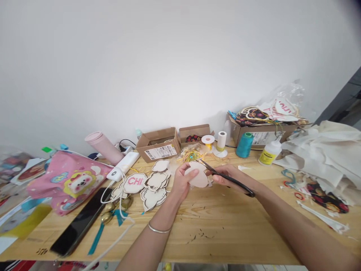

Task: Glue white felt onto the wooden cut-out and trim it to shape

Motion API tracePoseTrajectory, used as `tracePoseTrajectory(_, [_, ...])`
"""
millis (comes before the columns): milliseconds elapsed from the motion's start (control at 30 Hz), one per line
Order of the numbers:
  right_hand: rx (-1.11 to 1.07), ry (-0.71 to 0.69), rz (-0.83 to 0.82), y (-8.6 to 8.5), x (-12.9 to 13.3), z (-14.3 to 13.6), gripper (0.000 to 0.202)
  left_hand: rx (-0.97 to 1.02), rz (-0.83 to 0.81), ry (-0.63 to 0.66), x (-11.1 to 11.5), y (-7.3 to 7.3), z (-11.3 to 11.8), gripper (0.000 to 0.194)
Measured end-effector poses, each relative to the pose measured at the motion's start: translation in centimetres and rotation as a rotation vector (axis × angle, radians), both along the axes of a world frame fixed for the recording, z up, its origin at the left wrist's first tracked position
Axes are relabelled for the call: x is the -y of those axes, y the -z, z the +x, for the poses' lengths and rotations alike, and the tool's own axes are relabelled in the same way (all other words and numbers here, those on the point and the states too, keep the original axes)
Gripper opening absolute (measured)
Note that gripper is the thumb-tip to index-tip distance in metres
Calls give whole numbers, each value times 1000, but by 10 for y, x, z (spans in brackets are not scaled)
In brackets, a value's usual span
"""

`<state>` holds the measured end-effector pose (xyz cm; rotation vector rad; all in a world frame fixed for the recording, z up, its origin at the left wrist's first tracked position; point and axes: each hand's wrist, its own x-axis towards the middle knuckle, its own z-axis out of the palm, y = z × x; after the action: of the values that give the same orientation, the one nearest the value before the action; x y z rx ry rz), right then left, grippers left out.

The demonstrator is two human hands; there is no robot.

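Observation:
My left hand (182, 180) pinches a pale, rounded flat piece (199, 176) above the middle of the table, thumb on its face. Black-handled scissors (235, 182) are gripped in my right hand (225, 176), with the blades pointing up and left along the piece's upper right edge. Whether the blades touch the piece cannot be made out. Left of my hands lie several cream cloud-shaped pieces (154, 196) and one with pink letters (135, 182). A tangle of yellow and green thread (194, 155) lies just behind the piece.
Small cardboard boxes (160, 151), a teal thread cone (244, 145) and a glue bottle (270, 152) stand at the back. White fabric (329, 154) is heaped right. A black phone (81, 222), white cable, pink pouch (70, 180) and pink tumbler (104, 146) are left.

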<state>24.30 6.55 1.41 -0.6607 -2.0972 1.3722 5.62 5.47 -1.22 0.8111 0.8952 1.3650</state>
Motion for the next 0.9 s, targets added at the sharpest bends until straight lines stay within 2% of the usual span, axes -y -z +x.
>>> tracePoseTrajectory(167, [23, -19, -11, -8, 6, 1, 46, -33, 15, -15, 3, -1, 0, 32])
tracePoseTrajectory(467, [23, 47, -99, 0, 3, -1, 40, -48, 17, 1, 3, 2, -1, 31])
tracePoseTrajectory(533, [-38, 113, -139, 2, 3, -6, 42, -51, 38, -11, 2, 3, 0, 29])
tracePoseTrajectory(700, [-181, 393, -152, 10, 3, -18, 52, -136, 152, -134, 2, 3, 2, 22])
tracePoseTrajectory(833, [-184, 443, -74, 13, 5, -20, 48, -221, 167, -139, 3, 3, 2, 19])
tracePoseTrajectory(900, [-150, 473, 19, 14, 5, -19, 42, -295, 195, -156, 4, 2, 3, 18])
